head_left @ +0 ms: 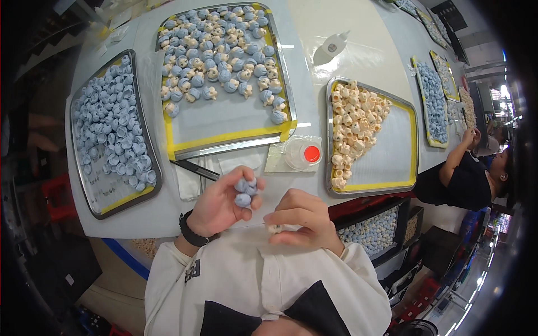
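Observation:
My left hand point(216, 204), palm up above the near table edge, is curled around a few small blue rounded cap-like pieces point(245, 192). Close by on its right, my right hand point(302, 215) pinches a small cream-coloured piece point(274, 228) between thumb and fingers, partly hidden by them. The hands are apart. Beyond them lies a small clear round dish point(296, 152) with a bright red disc point(311, 154) at its right side, on a square pad. A dark flat bar point(195, 169) lies near my left fingers on the table.
At left, a tray point(74, 134) holds loose blue caps. The far middle tray point(224, 123) carries rows of joined blue-and-cream pieces. Cream pieces point(353, 120) fill the left part of the right tray point(416, 140). A white bottle point(335, 45) stands behind. Another person point(459, 173) works at right.

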Action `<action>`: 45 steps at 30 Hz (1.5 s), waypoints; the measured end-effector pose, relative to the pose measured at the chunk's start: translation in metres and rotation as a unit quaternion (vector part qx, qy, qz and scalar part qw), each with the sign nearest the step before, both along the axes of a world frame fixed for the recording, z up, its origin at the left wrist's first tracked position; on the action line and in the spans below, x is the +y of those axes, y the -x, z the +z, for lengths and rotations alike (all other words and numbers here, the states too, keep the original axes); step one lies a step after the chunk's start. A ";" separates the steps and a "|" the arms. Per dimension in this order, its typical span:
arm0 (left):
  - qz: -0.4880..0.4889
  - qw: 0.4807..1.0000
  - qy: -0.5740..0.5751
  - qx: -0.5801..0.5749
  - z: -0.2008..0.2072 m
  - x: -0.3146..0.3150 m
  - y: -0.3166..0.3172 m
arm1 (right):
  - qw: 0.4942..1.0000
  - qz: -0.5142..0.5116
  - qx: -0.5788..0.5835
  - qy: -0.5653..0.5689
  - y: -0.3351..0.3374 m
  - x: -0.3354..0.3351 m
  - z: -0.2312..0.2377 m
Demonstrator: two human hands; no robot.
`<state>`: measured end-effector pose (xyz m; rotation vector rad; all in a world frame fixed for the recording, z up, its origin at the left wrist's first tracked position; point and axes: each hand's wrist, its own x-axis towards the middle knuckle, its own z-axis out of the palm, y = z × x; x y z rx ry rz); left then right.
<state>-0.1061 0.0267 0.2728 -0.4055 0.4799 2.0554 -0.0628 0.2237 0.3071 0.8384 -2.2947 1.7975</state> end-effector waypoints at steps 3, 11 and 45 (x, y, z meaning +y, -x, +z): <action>-0.114 0.978 -0.019 0.172 -0.008 -0.004 -0.007 | 0.998 -0.040 0.041 -0.022 0.006 -0.008 0.003; -0.093 0.900 0.029 0.424 -0.001 -0.008 -0.003 | 0.994 -0.061 0.094 -0.022 0.011 -0.014 -0.007; -0.060 0.924 0.172 0.337 -0.010 -0.007 -0.002 | 0.936 -0.147 0.056 -0.315 0.043 0.061 0.015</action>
